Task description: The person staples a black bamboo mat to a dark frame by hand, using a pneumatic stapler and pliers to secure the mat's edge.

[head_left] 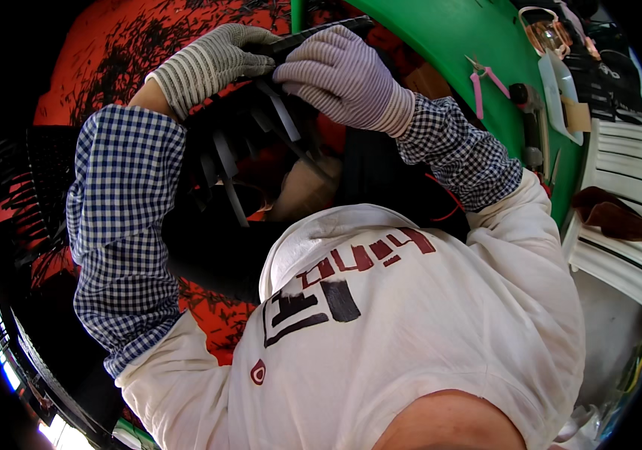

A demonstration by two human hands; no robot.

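Observation:
Both of my hands wear striped knit gloves, with blue checked sleeves above them. Between them is a long black part [321,30] whose dark edge runs behind my fingers. My left hand [212,67] is closed on its left side, thumb and fingers curled over it. My right hand [347,79] closes on it a little to the right, fingers bent and pressed together. Below the hands hang several flat dark strips [283,112], which look like parts of the same piece. Shadow and my gloves hide much of its shape.
Black slivers lie scattered over a red surface [118,45]. Right of it, a green tabletop [441,30] carries pink-handled nippers [478,86], a dark hand tool [532,124] and a clear tray [561,105]. Black toothed parts [28,202] stand at left; white slatted pieces [628,150] at right.

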